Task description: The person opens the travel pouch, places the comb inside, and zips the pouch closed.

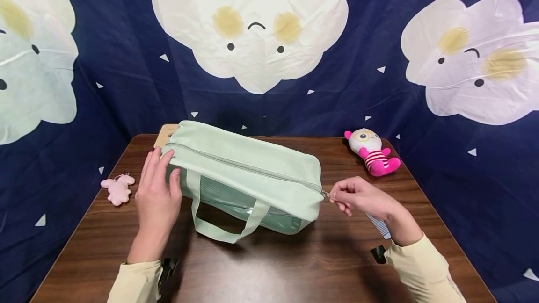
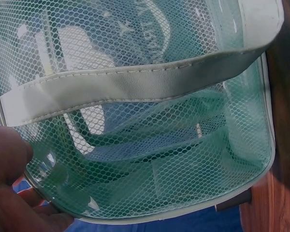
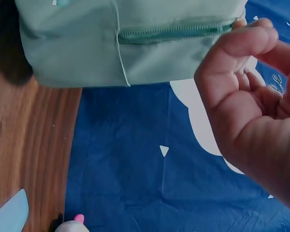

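Note:
A pale green bag (image 1: 248,153) with mesh-patterned clear sides and a strap handle (image 1: 229,237) stands on the brown table. My left hand (image 1: 157,191) holds its left end, the thumb on the front side and the fingers over the end. In the left wrist view, the bag's edge lies between thumb and fingers. At the right end, my right hand (image 1: 358,198) pinches the zipper pull (image 1: 325,194). The zipper (image 3: 176,34) shows a green strip between its rows of teeth in the right wrist view. White and blue shapes show dimly through the mesh (image 2: 150,150).
A pink plush (image 1: 118,190) lies left of the bag. At the back right lies a plush toy (image 1: 372,153) with a striped body. Near my right wrist is a light blue, ridged thing (image 1: 380,226). A light wooden board (image 1: 165,133) shows behind the bag.

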A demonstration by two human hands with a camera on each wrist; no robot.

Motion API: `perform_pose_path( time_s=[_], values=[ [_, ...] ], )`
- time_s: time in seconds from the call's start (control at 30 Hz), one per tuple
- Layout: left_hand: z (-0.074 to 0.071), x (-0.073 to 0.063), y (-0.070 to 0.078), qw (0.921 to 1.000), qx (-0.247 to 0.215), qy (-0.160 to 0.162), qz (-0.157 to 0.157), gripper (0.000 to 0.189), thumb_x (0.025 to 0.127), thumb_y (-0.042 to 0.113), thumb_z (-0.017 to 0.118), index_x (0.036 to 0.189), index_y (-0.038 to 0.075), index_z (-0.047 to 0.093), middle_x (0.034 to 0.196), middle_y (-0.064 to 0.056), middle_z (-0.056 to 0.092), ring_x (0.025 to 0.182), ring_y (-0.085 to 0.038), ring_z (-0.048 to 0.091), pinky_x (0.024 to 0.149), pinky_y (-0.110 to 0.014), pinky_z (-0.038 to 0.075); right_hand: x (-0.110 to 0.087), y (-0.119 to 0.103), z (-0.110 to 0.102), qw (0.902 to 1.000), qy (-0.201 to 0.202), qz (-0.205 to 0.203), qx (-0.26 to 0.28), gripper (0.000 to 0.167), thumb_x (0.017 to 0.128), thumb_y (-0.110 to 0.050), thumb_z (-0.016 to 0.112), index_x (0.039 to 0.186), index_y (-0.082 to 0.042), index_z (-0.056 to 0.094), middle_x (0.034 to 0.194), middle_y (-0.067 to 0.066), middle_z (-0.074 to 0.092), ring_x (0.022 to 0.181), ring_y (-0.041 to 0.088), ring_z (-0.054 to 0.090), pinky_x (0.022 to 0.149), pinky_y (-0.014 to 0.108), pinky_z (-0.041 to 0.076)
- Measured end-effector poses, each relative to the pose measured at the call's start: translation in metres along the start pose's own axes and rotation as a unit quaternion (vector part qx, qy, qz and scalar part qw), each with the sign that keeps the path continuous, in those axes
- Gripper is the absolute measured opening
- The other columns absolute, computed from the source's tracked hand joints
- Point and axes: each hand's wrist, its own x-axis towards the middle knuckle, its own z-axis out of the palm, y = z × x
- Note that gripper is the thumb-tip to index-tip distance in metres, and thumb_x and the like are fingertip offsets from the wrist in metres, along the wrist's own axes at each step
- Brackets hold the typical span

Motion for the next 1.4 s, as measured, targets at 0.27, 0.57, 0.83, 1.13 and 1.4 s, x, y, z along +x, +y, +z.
perform_pose_path(
  time_s=[0.27,0.57,0.83,1.13,1.4],
  values=[
    [0.000,0.000,-0.002,0.9999,-0.004,0.010,0.006,0.038,0.093,0.001,0.069,0.131,0.003,0.066,0.145,-0.025,0.058,0.140,-0.045,0.049,0.112,-0.062,0.040,0.006,-0.010,0.000,0.9999,-0.001,0.012,-0.002,0.023,0.104,-0.001,0.046,0.094,0.017,0.057,0.071,0.000,0.058,0.062,0.006,0.055,0.058,0.020,0.049],
    [0.000,-0.001,-0.002,1.0000,-0.005,0.007,0.000,0.038,0.094,0.002,0.069,0.131,0.003,0.066,0.146,-0.025,0.057,0.140,-0.045,0.049,0.112,-0.062,0.039,0.016,-0.026,0.005,0.9996,0.028,0.003,-0.003,0.021,0.102,0.000,0.049,0.097,0.018,0.060,0.071,0.001,0.061,0.061,0.006,0.056,0.058,0.021,0.049],
    [0.001,-0.002,-0.001,0.9999,-0.002,0.011,0.000,0.036,0.096,0.004,0.067,0.132,0.002,0.065,0.147,-0.023,0.057,0.141,-0.044,0.049,0.112,-0.062,0.040,0.027,-0.039,0.013,0.9992,0.039,0.002,-0.006,0.020,0.101,0.000,0.050,0.094,0.017,0.060,0.070,0.003,0.060,0.059,0.007,0.056,0.057,0.021,0.048],
    [-0.002,-0.003,0.001,1.0000,0.000,0.005,-0.003,0.035,0.097,0.006,0.066,0.132,0.001,0.064,0.148,-0.024,0.056,0.142,-0.043,0.048,0.113,-0.061,0.039,0.036,-0.049,0.021,0.9981,0.061,0.003,-0.012,0.019,0.099,0.000,0.052,0.091,0.015,0.060,0.068,0.004,0.058,0.056,0.008,0.054,0.055,0.022,0.047],
    [-0.001,-0.003,0.001,0.9999,-0.004,0.011,-0.001,0.035,0.095,0.004,0.068,0.130,0.003,0.065,0.147,-0.023,0.057,0.141,-0.043,0.049,0.111,-0.062,0.040,0.044,-0.061,0.022,0.9966,0.065,0.026,-0.043,0.019,0.099,-0.003,0.056,0.087,0.010,0.063,0.067,0.004,0.059,0.056,0.008,0.054,0.055,0.023,0.050]
  ],
)
